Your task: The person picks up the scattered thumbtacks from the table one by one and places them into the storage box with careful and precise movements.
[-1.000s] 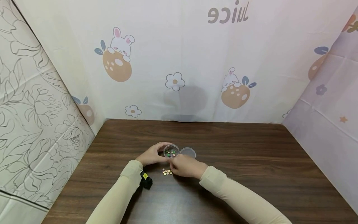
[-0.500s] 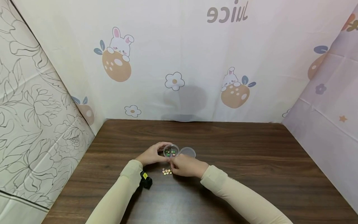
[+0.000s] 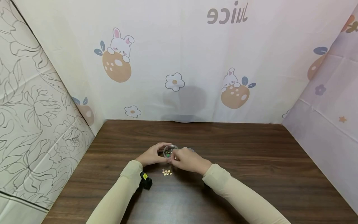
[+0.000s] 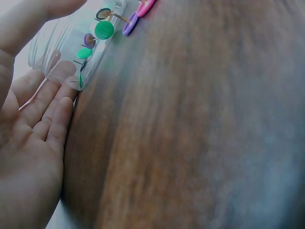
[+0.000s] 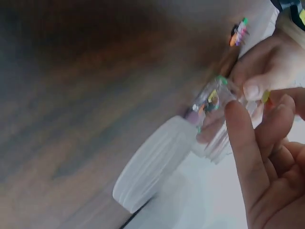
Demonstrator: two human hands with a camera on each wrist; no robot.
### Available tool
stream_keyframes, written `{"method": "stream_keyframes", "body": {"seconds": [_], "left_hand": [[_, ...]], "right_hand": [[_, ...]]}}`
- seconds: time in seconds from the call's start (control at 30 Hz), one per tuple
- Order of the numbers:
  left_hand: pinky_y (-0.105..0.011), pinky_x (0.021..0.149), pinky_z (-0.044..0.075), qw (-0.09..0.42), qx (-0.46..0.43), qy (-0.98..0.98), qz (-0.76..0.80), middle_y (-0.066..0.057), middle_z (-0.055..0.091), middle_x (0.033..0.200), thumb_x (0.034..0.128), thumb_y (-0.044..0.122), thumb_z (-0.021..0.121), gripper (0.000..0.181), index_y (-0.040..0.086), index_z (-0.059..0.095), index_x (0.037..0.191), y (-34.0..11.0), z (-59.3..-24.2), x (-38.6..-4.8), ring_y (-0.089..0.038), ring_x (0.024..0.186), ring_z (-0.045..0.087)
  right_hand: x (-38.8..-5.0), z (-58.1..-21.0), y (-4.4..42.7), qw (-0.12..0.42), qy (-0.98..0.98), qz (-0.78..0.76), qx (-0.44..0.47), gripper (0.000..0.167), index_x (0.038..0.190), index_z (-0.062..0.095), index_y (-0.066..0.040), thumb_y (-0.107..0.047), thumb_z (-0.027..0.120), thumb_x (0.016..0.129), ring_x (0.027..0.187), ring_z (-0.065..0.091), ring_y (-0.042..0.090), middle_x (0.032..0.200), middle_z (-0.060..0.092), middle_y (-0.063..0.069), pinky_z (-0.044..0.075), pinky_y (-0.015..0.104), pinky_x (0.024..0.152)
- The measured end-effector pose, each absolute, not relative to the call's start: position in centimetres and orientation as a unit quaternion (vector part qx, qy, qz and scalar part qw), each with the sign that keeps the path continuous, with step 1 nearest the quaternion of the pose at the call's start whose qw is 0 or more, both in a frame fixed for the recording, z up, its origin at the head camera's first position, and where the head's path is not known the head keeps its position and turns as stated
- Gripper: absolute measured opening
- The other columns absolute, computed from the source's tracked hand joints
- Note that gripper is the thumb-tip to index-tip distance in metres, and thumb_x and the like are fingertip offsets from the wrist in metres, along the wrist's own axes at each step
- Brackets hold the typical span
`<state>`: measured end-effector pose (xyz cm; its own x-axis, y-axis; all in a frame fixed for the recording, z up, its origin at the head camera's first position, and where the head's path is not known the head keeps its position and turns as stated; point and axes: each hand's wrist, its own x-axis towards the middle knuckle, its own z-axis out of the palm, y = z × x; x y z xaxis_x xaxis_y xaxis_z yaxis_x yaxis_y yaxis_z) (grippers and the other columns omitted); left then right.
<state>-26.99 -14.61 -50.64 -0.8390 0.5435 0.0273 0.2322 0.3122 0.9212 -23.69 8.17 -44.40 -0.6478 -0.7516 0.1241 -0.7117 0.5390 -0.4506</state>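
Note:
My left hand [image 3: 152, 154] curls round a clear round jar [image 3: 167, 151], fingers behind and thumb in front; the left wrist view shows its palm [image 4: 33, 143] beside the jar [image 4: 71, 43], with green and purple thumbtacks inside. My right hand [image 3: 188, 159] is over the jar's right side, covering part of its mouth. In the right wrist view, a yellow thumbtack [image 5: 265, 97] and a bit of red show at the curled fingers of my right hand [image 5: 271, 157]. Several loose thumbtacks [image 3: 167, 172] lie on the table in front of the jar.
A translucent lid [image 5: 155, 164] lies right of the jar, mostly hidden by the right hand in the head view. The brown wooden table [image 3: 251, 155] reaches back to a printed curtain [image 3: 151, 62]. A black wrist device [image 3: 146, 182] is on the left wrist.
My right hand has moved up from in front of the jar to over its right side, now hiding most of the lid. My left hand and the jar have barely moved.

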Motion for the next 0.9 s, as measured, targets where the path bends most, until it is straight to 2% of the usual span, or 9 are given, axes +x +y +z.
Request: {"method": "stream_keyframes", "body": {"seconds": [0.17, 0.43, 0.63, 0.9], "left_hand": [[-0.046, 0.103, 0.043, 0.153, 0.233, 0.8, 0.532, -0.003, 0.053, 0.14, 0.0854, 0.023, 0.083, 0.075, 0.014, 0.046, 0.15, -14.5, -50.5, -26.9, -0.022, 0.127, 0.052], [-0.046, 0.104, 0.042, 0.16, 0.221, 0.803, 0.53, 0.001, 0.051, 0.143, 0.0844, 0.029, 0.084, 0.077, 0.017, 0.046, 0.15, -14.4, -50.4, -26.8, -0.018, 0.128, 0.051], [-0.045, 0.106, 0.041, 0.159, 0.217, 0.803, 0.532, 0.002, 0.052, 0.142, 0.083, 0.028, 0.085, 0.075, 0.021, 0.049, 0.148, -14.4, -50.4, -26.9, -0.016, 0.127, 0.052], [-0.044, 0.107, 0.041, 0.155, 0.224, 0.801, 0.533, 0.002, 0.052, 0.142, 0.0837, 0.027, 0.085, 0.075, 0.019, 0.048, 0.148, -14.4, -50.6, -26.9, -0.016, 0.128, 0.051]], "right_hand": [[-24.4, -44.0, 8.2, 0.049, 0.889, -0.262, -0.371, 0.007, 0.093, 0.066, -0.013, -0.013, 0.062, 0.099, 0.05, 0.046, 0.001, 0.068, 0.06, -0.01, 0.044, 0.022, 0.051], [-25.2, -43.7, 8.0, 0.046, 0.901, -0.254, -0.349, 0.009, 0.094, 0.069, -0.012, -0.017, 0.063, 0.1, 0.049, 0.048, 0.004, 0.068, 0.061, -0.008, 0.045, 0.024, 0.051], [-25.8, -44.0, 7.8, 0.051, 0.91, -0.238, -0.335, 0.01, 0.094, 0.071, -0.014, -0.019, 0.064, 0.1, 0.048, 0.049, 0.005, 0.066, 0.059, -0.01, 0.045, 0.026, 0.051], [-26.5, -44.4, 7.6, 0.041, 0.925, -0.2, -0.321, 0.009, 0.093, 0.073, -0.019, -0.024, 0.067, 0.098, 0.053, 0.051, 0.007, 0.066, 0.057, -0.011, 0.046, 0.03, 0.053]]}}
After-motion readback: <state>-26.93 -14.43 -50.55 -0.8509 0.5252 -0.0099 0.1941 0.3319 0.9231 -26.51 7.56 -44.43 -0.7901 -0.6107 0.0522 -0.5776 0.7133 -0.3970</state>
